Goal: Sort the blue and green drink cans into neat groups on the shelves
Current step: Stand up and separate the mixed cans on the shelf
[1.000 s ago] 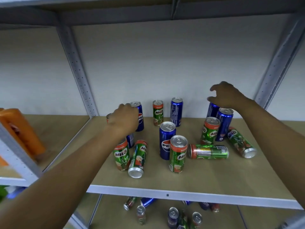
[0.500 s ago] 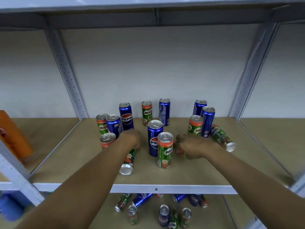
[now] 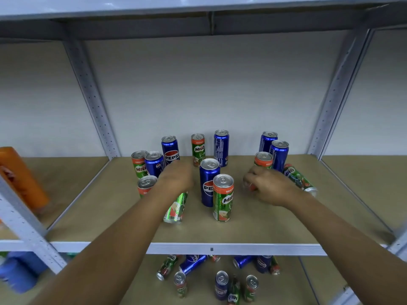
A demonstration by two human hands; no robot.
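Fingers of the left hand (image 3: 176,178) are curled over a lying green can (image 3: 176,209) on the shelf (image 3: 220,248). A second toppled green can (image 3: 250,186) is clasped by the right hand (image 3: 267,187); both forearms are extended forward.

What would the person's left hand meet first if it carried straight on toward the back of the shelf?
Probably the upright blue Pepsi can just beyond the left hand; depth is unclear from this single view.
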